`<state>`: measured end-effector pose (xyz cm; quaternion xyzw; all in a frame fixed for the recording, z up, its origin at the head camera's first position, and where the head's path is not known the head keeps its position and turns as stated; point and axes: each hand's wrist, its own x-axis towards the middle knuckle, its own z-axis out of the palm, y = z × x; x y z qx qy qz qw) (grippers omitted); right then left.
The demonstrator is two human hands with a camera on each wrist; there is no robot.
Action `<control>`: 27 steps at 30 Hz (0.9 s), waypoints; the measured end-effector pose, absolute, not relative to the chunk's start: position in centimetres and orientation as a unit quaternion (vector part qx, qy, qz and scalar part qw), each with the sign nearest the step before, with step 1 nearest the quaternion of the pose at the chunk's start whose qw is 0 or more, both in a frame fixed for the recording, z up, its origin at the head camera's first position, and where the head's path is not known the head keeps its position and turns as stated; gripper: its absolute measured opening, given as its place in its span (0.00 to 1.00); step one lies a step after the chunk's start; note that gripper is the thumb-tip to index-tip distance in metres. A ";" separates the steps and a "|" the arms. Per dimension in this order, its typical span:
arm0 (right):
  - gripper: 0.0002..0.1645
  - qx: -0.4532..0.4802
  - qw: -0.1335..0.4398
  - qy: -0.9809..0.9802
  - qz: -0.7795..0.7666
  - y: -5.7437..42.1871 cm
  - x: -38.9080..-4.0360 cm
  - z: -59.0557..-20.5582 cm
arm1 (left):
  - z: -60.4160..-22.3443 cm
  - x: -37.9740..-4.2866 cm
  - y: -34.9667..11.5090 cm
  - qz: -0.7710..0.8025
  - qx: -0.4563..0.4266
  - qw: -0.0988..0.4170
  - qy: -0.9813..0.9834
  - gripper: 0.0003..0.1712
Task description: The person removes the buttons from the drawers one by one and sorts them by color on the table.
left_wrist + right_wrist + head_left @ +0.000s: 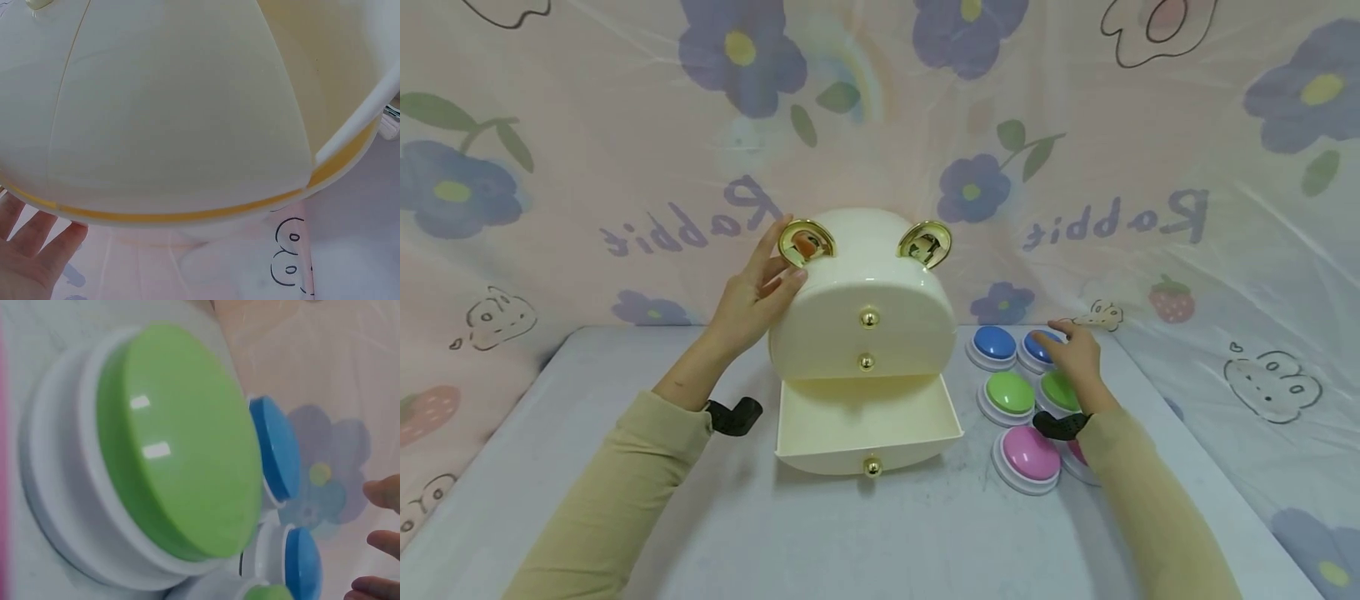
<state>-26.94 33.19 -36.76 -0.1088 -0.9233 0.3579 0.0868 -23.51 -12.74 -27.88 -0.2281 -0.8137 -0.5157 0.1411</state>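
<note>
A cream-white drawer box (pixel 865 337) with gold-lined ears and gold knobs stands on the table, its bottom drawer (pixel 865 417) pulled out with nothing inside. My left hand (pixel 752 300) touches the box's upper left side, thumb and fingers spread about the left ear (pixel 807 243). In the left wrist view its extended fingers (pixel 59 244) meet the box rim. Over the rear right blue button (pixel 1040 346) my right hand (pixel 1077 354) hovers with parted fingers, apart from the buttons in the right wrist view. Beside that button sits another blue button (pixel 995 342).
In front of the blue buttons are green buttons (pixel 1010 392) and pink buttons (pixel 1032 453), all on white round bases, right of the drawer. A printed cloth (pixel 880 150) hangs behind the white table (pixel 880 542). Black wrist mounts (pixel 735 416) stick out from the sleeves.
</note>
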 end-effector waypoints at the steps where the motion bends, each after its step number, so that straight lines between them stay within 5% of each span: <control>1: 0.37 -0.104 0.089 -0.923 0.361 33.1 -26.8 -36.8 | -27.9 -23.5 -12.8 -0.516 -0.227 0.141 -0.814 0.39; 27: 0.26 0.007 0.192 -0.845 0.499 26.0 -20.2 -36.4 | -27.9 -23.4 -12.7 -0.519 -0.226 0.142 -0.812 0.39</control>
